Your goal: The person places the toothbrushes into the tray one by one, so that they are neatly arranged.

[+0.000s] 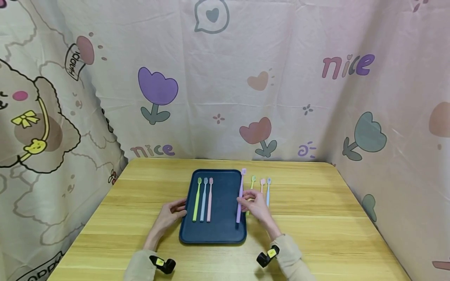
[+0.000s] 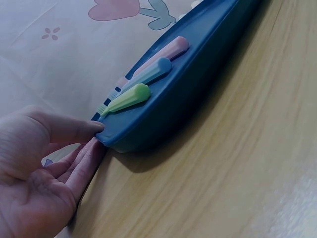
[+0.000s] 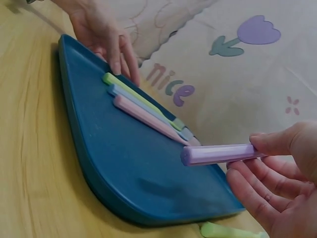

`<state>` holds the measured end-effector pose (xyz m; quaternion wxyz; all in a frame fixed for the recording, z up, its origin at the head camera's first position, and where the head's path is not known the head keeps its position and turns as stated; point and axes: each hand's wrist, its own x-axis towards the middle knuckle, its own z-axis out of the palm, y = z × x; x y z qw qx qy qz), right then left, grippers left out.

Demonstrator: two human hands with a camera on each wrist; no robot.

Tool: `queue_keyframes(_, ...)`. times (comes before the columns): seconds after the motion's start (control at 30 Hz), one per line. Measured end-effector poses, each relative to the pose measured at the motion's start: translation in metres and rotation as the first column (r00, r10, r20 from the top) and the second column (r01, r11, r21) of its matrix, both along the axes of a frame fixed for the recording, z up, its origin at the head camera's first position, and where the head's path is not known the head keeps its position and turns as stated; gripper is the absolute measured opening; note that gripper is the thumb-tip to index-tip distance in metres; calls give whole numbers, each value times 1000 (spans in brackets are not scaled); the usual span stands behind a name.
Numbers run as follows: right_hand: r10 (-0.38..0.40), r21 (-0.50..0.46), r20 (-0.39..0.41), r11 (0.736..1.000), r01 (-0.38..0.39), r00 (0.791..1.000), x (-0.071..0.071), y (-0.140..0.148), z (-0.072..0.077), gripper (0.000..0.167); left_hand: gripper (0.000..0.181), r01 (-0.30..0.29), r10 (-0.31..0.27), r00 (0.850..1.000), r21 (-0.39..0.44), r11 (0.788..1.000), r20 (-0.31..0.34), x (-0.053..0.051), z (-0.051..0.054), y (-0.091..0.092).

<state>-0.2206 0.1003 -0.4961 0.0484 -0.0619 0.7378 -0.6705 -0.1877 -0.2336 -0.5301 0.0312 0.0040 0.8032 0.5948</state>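
Thumb and fingertips of the right hand (image 1: 257, 205) pinch a purple toothbrush (image 1: 240, 190) over the right edge of the navy tray (image 1: 224, 205); the left hand (image 1: 168, 217) grips its left rim. Green, blue and pink toothbrushes (image 1: 203, 201) lie in the tray's left half, three other toothbrushes (image 1: 268, 192) to its right.

"nice" (image 1: 349, 66), perhaps "HAPPY" (image 1: 74, 61), on cloth backdrop (image 1: 218, 58)

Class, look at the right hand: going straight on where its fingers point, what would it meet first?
Probably the pink toothbrush on the tray: the right hand points leftward towards it. Hand and held purple toothbrush look raised, though, so they might pass above.
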Motion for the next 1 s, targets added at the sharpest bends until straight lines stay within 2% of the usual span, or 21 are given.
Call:
queue_keyframes(0.4,9,82,-83,997,-2,997,-5,-26,-9,24,51,-4,4,1000,3,1000,0,1,1,0)
queue_keyframes(0.63,36,142,-126,990,-18,991,-8,-37,-11,26,52,0,0,1000,8,1000,5,0,1,0)
queue_keyframes(1.0,82,208,-127,977,-54,989,-14,-55,-20,25,51,10,-10,1000,14,1000,-6,0,1,0)
